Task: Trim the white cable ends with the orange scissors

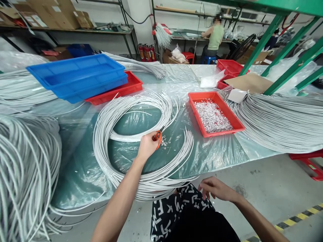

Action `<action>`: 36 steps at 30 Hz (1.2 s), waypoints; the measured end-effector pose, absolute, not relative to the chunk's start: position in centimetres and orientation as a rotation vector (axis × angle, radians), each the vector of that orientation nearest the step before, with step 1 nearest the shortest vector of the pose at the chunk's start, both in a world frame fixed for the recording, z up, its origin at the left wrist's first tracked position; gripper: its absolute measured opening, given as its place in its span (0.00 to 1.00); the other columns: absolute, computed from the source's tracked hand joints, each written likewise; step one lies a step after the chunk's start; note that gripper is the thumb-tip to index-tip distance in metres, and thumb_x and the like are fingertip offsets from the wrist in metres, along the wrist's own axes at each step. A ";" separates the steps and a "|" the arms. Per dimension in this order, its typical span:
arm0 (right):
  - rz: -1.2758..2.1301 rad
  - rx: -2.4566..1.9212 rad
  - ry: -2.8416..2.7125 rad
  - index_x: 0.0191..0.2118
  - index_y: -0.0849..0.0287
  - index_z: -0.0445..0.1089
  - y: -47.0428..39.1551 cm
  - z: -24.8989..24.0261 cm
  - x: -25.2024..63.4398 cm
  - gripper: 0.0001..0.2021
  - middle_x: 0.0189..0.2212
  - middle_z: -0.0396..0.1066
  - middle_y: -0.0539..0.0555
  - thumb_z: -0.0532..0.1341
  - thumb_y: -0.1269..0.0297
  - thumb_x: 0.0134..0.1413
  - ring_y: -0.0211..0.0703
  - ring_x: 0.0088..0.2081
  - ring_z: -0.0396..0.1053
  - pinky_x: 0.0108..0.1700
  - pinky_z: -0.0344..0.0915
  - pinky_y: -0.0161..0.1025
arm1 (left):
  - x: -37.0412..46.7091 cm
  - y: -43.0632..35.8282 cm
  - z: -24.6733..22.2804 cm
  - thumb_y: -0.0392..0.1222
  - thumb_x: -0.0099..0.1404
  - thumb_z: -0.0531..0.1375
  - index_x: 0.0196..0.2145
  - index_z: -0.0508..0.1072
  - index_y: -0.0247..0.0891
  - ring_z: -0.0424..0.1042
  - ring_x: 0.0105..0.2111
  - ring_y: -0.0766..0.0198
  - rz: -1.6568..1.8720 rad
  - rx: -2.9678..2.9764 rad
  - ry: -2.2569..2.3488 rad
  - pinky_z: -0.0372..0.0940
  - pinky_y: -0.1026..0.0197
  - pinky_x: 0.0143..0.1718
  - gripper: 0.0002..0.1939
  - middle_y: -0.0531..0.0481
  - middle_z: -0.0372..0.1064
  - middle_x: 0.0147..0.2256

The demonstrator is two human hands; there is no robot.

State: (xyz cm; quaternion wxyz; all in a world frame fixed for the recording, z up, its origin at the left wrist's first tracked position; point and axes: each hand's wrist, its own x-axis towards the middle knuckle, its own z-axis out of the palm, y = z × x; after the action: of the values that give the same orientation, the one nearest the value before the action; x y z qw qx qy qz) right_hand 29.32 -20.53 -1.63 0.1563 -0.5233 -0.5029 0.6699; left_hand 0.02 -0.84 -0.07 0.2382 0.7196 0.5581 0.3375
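Over the table, left hand around orange-handled scissors.

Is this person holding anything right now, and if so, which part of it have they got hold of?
The left hand holds a small tool by its orange handles, dark tip pointing away. Nothing shows in the right hand.

Black top, black shorts with white letter-like print, bare forearms, hands without gloves
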 end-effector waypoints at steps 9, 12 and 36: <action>0.540 -1.825 -2.106 0.40 0.57 0.71 -11.0 2.8 27.6 0.11 0.23 0.71 0.49 0.54 0.59 0.65 0.42 0.26 0.70 0.30 0.56 0.35 | -0.2 -0.7 -0.2 0.43 0.59 0.56 0.19 0.60 0.36 0.49 0.22 0.70 0.940 2.011 1.526 0.48 0.66 0.25 0.14 0.58 0.48 0.19; 0.392 -1.978 -2.192 0.53 0.57 0.66 -8.4 2.1 27.8 0.15 0.28 0.75 0.52 0.56 0.58 0.64 0.47 0.32 0.74 0.33 0.59 0.36 | -0.2 -0.6 -0.3 0.42 0.58 0.56 0.19 0.58 0.37 0.48 0.22 0.70 0.950 2.023 1.528 0.47 0.66 0.24 0.14 0.58 0.46 0.19; 0.294 -2.054 -2.261 0.54 0.61 0.65 -7.4 2.0 27.9 0.18 0.43 0.76 0.60 0.57 0.57 0.64 0.52 0.42 0.75 0.39 0.64 0.40 | -0.2 -0.6 -0.3 0.42 0.59 0.56 0.20 0.59 0.37 0.50 0.22 0.69 0.914 1.991 1.516 0.48 0.66 0.25 0.13 0.58 0.48 0.19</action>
State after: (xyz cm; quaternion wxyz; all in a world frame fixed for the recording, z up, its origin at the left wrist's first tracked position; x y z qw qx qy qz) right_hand 27.92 -7.41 1.97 0.0364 -0.6689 -0.7363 0.0958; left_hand -0.16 -0.56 -0.31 0.2363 0.7262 0.5528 0.3335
